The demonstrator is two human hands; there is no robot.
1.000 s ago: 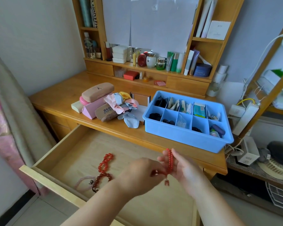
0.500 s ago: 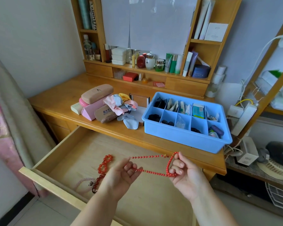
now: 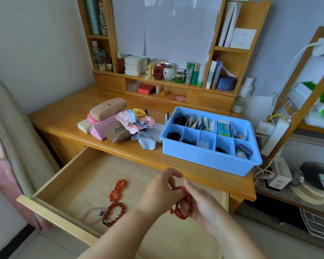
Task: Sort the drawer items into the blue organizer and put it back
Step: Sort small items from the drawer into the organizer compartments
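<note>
Red beads, small and glossy, are bunched into a loop between both hands above the open drawer. This bead string hangs roughly upright, its long axis running from the fingers down toward the drawer floor, with the lower end curling under the right hand. The right hand cups it from the side, fingers curled round the strand. The left hand pinches the upper part, thumb and fingertips drawn together on the beads.

From the head camera, the drawer is pale bare wood, pulled well out, its long side running left to right. On its floor lie two red bracelets of larger round beads, end to end, and a faint pink bracelet just beside the nearer one.

On the honey-coloured desk above sits the blue organizer, smooth rectangular plastic with its long axis across the desk, divided into compartments holding dark items and packets. To its left lie folded pastel cloths and rounded glasses cases.
</note>
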